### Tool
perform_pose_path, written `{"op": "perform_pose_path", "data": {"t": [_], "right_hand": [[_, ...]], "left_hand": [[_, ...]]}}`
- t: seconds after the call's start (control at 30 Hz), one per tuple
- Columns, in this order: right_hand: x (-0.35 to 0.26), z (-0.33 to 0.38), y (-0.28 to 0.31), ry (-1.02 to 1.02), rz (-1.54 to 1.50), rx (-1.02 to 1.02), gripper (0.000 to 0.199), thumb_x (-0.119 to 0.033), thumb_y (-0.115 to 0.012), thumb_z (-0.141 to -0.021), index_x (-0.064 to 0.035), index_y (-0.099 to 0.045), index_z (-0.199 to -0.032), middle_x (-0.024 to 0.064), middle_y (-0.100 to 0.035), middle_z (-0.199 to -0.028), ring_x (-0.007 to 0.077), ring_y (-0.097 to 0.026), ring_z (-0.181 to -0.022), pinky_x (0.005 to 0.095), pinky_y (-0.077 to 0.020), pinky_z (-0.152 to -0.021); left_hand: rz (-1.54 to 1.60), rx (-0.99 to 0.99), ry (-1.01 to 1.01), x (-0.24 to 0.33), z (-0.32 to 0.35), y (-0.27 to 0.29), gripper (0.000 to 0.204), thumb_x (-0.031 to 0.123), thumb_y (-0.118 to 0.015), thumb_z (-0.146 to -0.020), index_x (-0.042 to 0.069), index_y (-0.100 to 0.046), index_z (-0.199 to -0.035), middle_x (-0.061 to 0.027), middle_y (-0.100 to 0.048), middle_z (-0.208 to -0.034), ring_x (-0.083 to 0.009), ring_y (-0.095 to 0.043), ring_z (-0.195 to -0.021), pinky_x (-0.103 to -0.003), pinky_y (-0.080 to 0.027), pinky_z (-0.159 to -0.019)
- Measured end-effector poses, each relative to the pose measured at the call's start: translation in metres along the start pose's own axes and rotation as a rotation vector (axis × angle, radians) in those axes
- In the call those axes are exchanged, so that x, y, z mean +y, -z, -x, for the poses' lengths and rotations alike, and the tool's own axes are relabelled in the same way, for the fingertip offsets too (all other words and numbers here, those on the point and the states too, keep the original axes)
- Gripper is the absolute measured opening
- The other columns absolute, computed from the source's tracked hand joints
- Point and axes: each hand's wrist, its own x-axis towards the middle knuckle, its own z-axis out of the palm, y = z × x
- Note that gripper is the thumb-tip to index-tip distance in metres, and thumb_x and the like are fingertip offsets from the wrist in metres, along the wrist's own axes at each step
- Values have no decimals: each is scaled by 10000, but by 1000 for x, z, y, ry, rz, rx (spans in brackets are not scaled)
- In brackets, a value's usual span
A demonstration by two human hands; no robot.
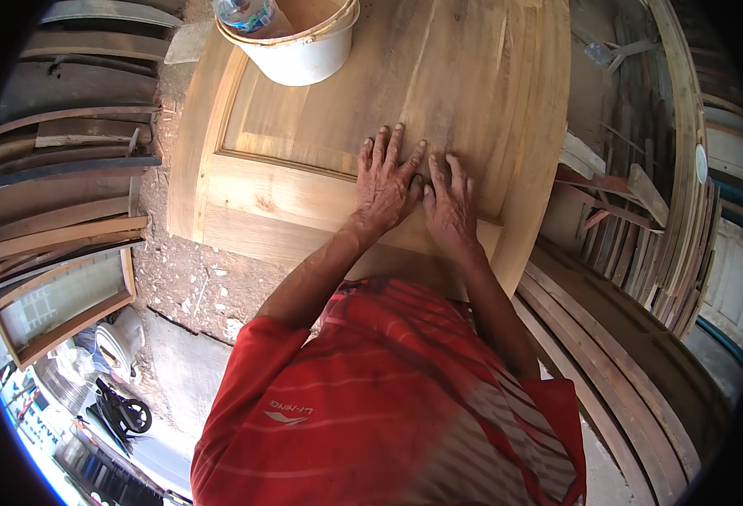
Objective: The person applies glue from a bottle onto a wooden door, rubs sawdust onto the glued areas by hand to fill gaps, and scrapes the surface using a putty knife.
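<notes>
Both of my hands lie on a panelled wooden door [304, 198] in front of me. My left hand [386, 181] rests with fingers spread, its fingertips on the recessed panel and its heel near the panel's lower edge. Close beside it, my right hand [451, 202] presses down with fingers apart and slightly bent. The thumbs nearly meet. I see nothing held in either hand, though what lies beneath the palms is hidden. Beyond my left hand a white bucket [300, 61] stands on the door, with a clear plastic bottle [247, 15] in it.
Stacked boards [76, 118] line the left side, with a framed glass panel [64, 297] below them. To the right stand long timber planks [616, 379] and bundled wood strips [641, 202]. Debris litters the ground [194, 287] left of the door. A motorbike wheel [135, 416] shows at lower left.
</notes>
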Motion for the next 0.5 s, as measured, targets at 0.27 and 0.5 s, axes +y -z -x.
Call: {"op": "perform_pose_path", "data": {"t": [0.27,0.5], "right_hand": [[-5,-7,0,29,244,-56,676,-241,-612,-1010,-89,-393,-1631,240,-347,-1646,494,-449,-1395,603,-393,-1134],[6,-35,0,67,-73,267,305,-146,-602,-1055,-3,-659,-1318,237,-642,-1330,409,-647,-1155,480,-523,-999]], "left_hand": [[49,19,11,-1,-2,-3,726,337,-689,-939,184,-465,-1611,-186,-361,-1684,-437,-325,-1544,-613,-240,-1260],[-11,-40,4,1,-3,0,729,372,-628,-997,160,-386,-1651,-214,-312,-1703,-431,-279,-1573,-606,-206,-1278]]}}
